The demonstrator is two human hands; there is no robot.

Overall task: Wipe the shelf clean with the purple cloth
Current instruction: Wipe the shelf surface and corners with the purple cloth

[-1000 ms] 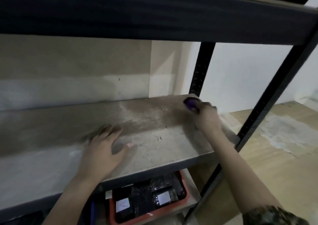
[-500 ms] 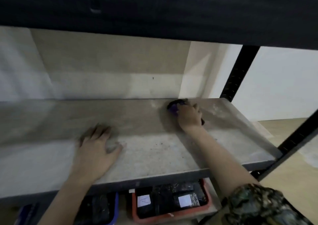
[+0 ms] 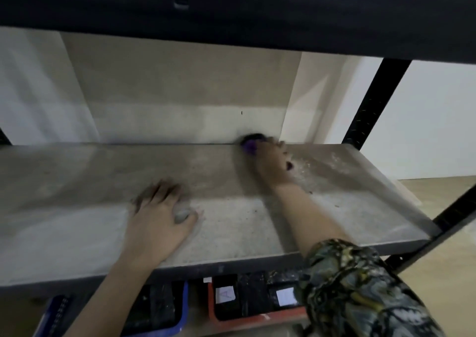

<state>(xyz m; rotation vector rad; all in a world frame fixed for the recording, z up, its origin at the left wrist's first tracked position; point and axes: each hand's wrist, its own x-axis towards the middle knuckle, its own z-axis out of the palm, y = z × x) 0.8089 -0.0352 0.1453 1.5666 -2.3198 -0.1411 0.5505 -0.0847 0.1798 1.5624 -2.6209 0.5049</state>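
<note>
The shelf is a dusty grey board set in a black metal frame, with pale dust streaks toward its right end. My right hand grips the bunched purple cloth and holds it down on the board at the back edge, right of centre, close to the wall. Most of the cloth is hidden under that hand; a small purple bit shows by the thumb side. My left hand rests flat on the board nearer the front, fingers spread, holding nothing.
A black upright post stands at the back right, and a dark shelf beam runs overhead. Below the board sit a red bin and a blue bin with dark packets. Tan floor lies to the right.
My right hand has carried the cloth leftward from the shelf's back right corner, then pushed it back against the rear edge. The left hand has stayed planted; the view shifted left.
</note>
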